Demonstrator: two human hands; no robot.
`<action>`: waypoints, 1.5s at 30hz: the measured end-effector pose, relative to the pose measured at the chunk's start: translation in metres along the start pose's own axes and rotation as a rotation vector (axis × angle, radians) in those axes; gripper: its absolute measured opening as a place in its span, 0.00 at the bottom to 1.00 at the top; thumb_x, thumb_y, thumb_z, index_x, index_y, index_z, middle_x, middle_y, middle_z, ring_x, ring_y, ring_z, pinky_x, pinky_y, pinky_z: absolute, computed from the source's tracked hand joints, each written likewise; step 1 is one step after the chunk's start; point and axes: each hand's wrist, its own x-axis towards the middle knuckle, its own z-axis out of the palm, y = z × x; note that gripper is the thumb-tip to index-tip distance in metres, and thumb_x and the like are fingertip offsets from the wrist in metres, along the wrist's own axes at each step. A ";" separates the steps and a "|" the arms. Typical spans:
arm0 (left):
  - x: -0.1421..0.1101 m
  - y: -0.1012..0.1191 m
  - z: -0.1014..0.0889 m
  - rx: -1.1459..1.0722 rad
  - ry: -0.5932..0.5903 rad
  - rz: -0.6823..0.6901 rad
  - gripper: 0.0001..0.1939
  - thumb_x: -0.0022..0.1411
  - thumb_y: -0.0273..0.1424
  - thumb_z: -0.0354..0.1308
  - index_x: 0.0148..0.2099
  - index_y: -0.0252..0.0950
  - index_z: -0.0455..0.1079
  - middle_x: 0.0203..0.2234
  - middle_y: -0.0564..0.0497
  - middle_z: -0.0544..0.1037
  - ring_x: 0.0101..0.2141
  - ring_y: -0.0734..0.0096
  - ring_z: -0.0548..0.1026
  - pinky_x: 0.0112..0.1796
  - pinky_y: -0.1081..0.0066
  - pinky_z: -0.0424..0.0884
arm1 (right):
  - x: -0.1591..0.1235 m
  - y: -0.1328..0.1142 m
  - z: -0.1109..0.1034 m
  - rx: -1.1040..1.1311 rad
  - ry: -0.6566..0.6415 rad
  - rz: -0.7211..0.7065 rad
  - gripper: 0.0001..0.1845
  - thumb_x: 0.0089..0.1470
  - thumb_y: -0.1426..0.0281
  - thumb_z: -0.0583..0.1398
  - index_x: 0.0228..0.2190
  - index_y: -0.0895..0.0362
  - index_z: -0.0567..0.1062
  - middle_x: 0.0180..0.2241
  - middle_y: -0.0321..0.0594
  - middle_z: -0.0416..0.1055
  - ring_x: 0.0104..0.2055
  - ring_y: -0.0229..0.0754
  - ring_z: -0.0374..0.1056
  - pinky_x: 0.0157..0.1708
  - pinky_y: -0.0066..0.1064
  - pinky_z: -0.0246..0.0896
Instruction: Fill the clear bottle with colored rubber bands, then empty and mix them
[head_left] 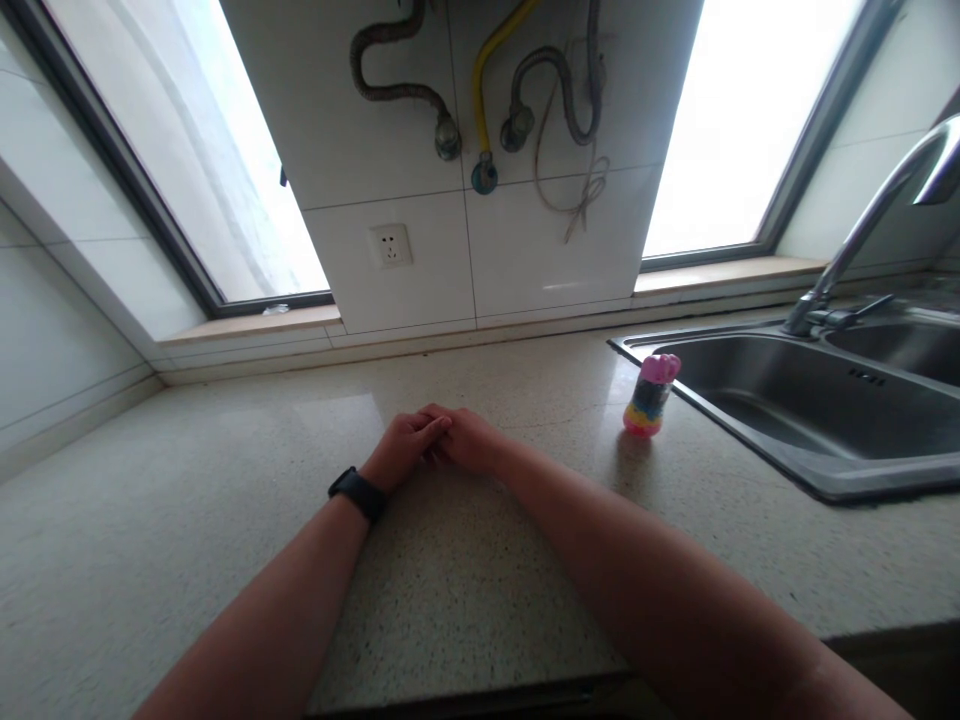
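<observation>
Hands [441,430] clasped together | speckled, stone-like counter [465,580] | striped, knobbly-topped bottle [647,400] beside smooth metal sink [862,480]

The left hand [405,443] and right hand [474,440] meet over the middle of the bench [225,480]. Right of them, a bottle [648,398] stands on the bench, just beside the sink [810,400], with a faucet [868,220] at its back edge. Behind, a socket [391,245] sits below the hoses [481,80], between the left window [255,200] and right window [727,150].
</observation>
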 end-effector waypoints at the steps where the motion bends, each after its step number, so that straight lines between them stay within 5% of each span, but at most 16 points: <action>1: 0.000 0.000 0.000 0.004 0.000 0.011 0.24 0.58 0.50 0.59 0.31 0.29 0.73 0.20 0.47 0.77 0.19 0.71 0.73 0.20 0.73 0.69 | 0.000 0.000 0.001 0.031 -0.009 0.002 0.12 0.59 0.73 0.52 0.42 0.56 0.72 0.23 0.32 0.71 0.25 0.34 0.64 0.29 0.25 0.54; 17: 0.002 -0.003 -0.003 0.084 0.020 0.031 0.19 0.58 0.43 0.60 0.30 0.30 0.76 0.19 0.48 0.77 0.20 0.73 0.72 0.24 0.74 0.67 | 0.001 0.010 0.004 0.155 -0.004 -0.050 0.11 0.57 0.74 0.52 0.41 0.54 0.70 0.24 0.31 0.71 0.27 0.34 0.66 0.29 0.26 0.56; 31: 0.002 -0.008 -0.009 0.105 0.017 0.087 0.24 0.61 0.47 0.56 0.26 0.31 0.74 0.15 0.50 0.73 0.18 0.75 0.68 0.23 0.75 0.63 | -0.015 -0.015 -0.016 -0.444 0.030 -0.004 0.16 0.58 0.62 0.56 0.47 0.51 0.71 0.39 0.41 0.78 0.37 0.45 0.72 0.33 0.31 0.55; 36: 0.003 -0.010 -0.007 0.019 0.022 0.049 0.30 0.65 0.52 0.48 0.28 0.31 0.75 0.19 0.47 0.76 0.19 0.73 0.70 0.23 0.74 0.64 | -0.027 -0.037 -0.041 -0.465 0.298 -0.050 0.16 0.59 0.66 0.55 0.49 0.50 0.70 0.37 0.35 0.78 0.34 0.40 0.72 0.34 0.30 0.56; 40: 0.003 -0.013 -0.007 0.047 0.011 0.023 0.29 0.65 0.52 0.49 0.34 0.30 0.77 0.22 0.45 0.77 0.22 0.73 0.71 0.24 0.74 0.63 | -0.049 -0.048 -0.089 -0.424 0.692 -0.085 0.14 0.59 0.71 0.52 0.46 0.53 0.71 0.36 0.36 0.76 0.30 0.36 0.68 0.36 0.30 0.60; 45: 0.003 -0.014 -0.006 0.078 -0.018 0.024 0.30 0.65 0.52 0.47 0.34 0.31 0.77 0.22 0.46 0.77 0.23 0.72 0.71 0.24 0.74 0.62 | -0.111 -0.010 -0.157 -0.702 1.138 -0.010 0.12 0.55 0.69 0.56 0.42 0.55 0.72 0.41 0.43 0.73 0.46 0.47 0.65 0.50 0.43 0.57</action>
